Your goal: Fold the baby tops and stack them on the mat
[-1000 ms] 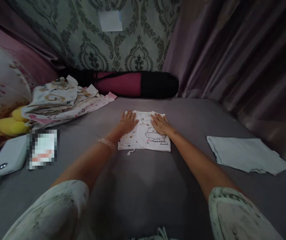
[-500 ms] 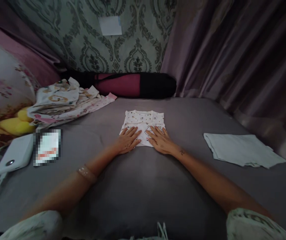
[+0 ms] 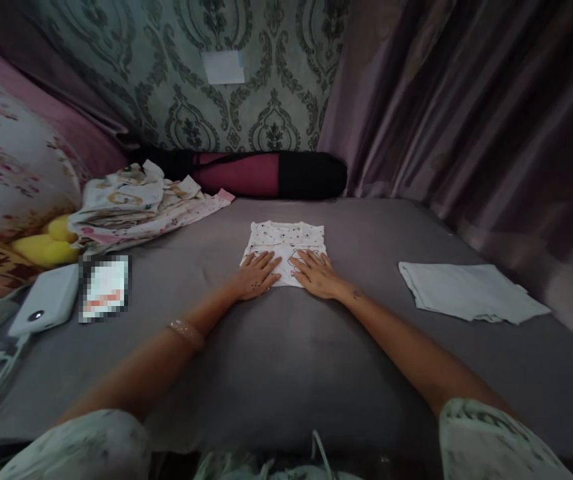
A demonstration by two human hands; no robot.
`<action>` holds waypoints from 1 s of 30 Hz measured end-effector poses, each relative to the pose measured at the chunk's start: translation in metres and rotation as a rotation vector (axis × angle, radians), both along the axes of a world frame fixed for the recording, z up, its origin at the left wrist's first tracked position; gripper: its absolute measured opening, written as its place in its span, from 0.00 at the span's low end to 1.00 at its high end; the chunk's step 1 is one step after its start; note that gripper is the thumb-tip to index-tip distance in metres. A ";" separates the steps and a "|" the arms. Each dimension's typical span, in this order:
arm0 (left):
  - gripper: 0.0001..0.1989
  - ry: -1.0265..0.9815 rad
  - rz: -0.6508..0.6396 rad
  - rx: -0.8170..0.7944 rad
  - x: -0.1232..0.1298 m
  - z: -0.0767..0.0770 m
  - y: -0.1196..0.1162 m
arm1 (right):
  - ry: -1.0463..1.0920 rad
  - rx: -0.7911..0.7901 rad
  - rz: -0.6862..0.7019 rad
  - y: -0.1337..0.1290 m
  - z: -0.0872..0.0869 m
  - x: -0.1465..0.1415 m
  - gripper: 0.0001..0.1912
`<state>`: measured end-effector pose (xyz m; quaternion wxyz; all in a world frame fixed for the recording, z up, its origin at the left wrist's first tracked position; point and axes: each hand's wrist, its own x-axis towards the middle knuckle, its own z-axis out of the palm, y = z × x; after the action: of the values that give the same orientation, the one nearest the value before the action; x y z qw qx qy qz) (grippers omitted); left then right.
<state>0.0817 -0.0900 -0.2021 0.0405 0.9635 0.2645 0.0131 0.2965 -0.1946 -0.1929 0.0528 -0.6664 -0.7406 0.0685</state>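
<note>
A small white printed garment (image 3: 286,235), folded into a compact shape, lies on the grey sheet in front of me. My left hand (image 3: 257,275) rests flat on its near left part, fingers spread. On the near right part my right hand (image 3: 316,273) also lies flat with fingers apart. Between the hands shows a bit of white cloth with a line drawing, partly covered by my right fingers. Farther right, away from my hands, a folded pale cloth (image 3: 469,291) lies flat.
At the left are a pile of printed clothes (image 3: 136,203), a yellow plush thing (image 3: 49,247), a white power bank (image 3: 46,300) with a cable, and a blurred-out item (image 3: 105,288). A pink and black roll-shaped bag (image 3: 266,175) lies along the wall. Curtains hang at the right.
The view has shifted slightly, with the wall and bag appearing a little lower. Both hands stay flat on the folded garment, with hardly any movement over it.
</note>
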 end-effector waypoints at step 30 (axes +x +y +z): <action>0.14 -0.011 -0.179 0.173 -0.032 0.034 -0.027 | -0.219 0.246 0.217 -0.030 0.015 -0.029 0.13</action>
<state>0.0492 -0.1171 -0.1678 -0.0403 0.9831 0.1749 0.0372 0.2675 -0.2243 -0.1783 0.0452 -0.5748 -0.8121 -0.0900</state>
